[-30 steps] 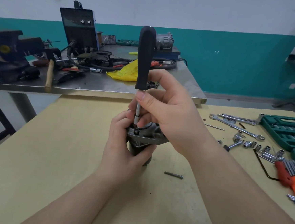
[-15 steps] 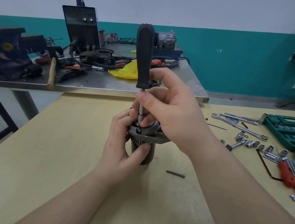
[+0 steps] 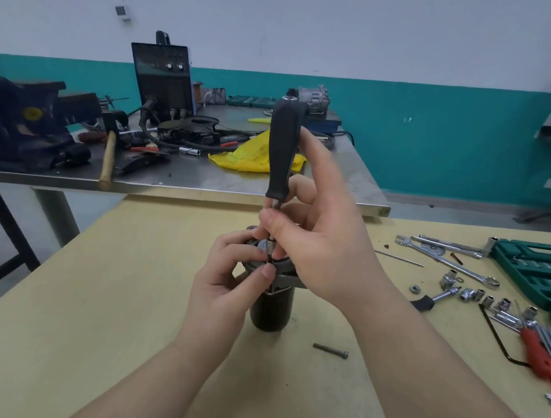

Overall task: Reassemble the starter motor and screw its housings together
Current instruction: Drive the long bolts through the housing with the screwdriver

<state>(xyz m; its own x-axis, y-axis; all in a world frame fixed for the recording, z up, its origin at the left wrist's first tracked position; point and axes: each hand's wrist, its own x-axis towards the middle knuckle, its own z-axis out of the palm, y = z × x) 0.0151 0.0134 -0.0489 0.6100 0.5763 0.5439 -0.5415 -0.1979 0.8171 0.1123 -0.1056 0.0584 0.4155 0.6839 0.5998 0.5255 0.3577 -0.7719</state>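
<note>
The starter motor (image 3: 271,310) stands upright at the centre of the yellow table (image 3: 96,293). Your left hand (image 3: 225,287) pinches its top flange. Your right hand (image 3: 320,245) pinches the screwdriver (image 3: 283,150) shaft, index finger extended. A loose bolt (image 3: 330,350) lies at 4 o'clock from the motor.

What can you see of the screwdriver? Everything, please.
The screwdriver has a dark grey, matte, plastic-looking grip with a metal cap on top, a thin steel shank and a socket-like bit holder. It stands almost upright, its tip down at the top flange of the starter motor. The right hand pinches the shank just below the grip; the left hand has fingertips at the tip.
</note>
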